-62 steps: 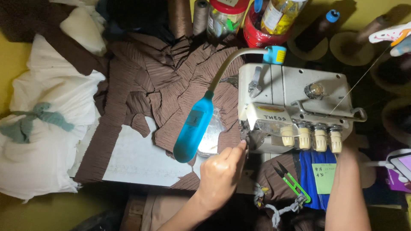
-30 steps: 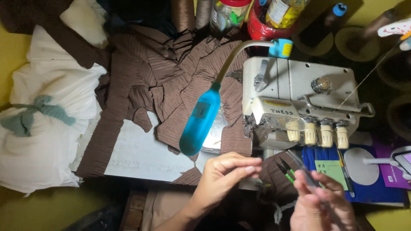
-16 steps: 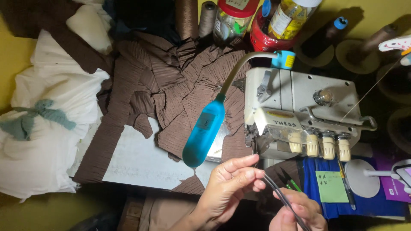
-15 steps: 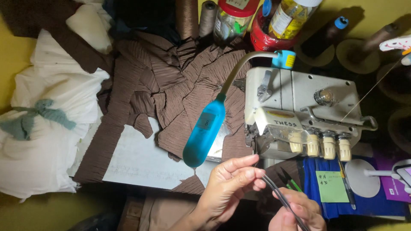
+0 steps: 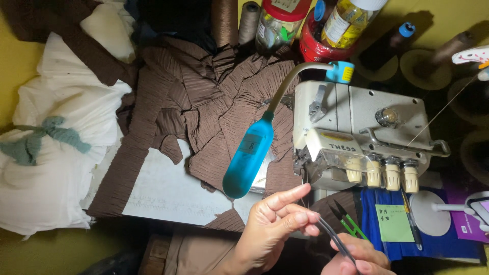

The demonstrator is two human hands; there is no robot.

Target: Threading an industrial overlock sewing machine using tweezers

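My left hand (image 5: 272,226) is at the bottom centre, in front of the cream overlock sewing machine (image 5: 356,127). Its index finger points up. Its thumb and middle finger pinch together at the tip of thin dark tweezers (image 5: 332,238). Whether a thread is in that pinch is too small to tell. My right hand (image 5: 359,258) is at the bottom edge and grips the other end of the tweezers. Green thread snips (image 5: 350,223) lie just beyond it on the table.
A blue gooseneck lamp (image 5: 248,162) hangs over brown pleated fabric (image 5: 204,102). White cloth (image 5: 51,153) is piled at the left. Jars (image 5: 280,23) and thread cones (image 5: 224,20) stand at the back. On a blue cloth (image 5: 389,244) at the right lie a green note (image 5: 395,223) and a pen (image 5: 409,219).
My left hand has drawn back from the machine's needle area toward me. My right hand has come down from the right and now holds tweezers, which my left fingers meet.
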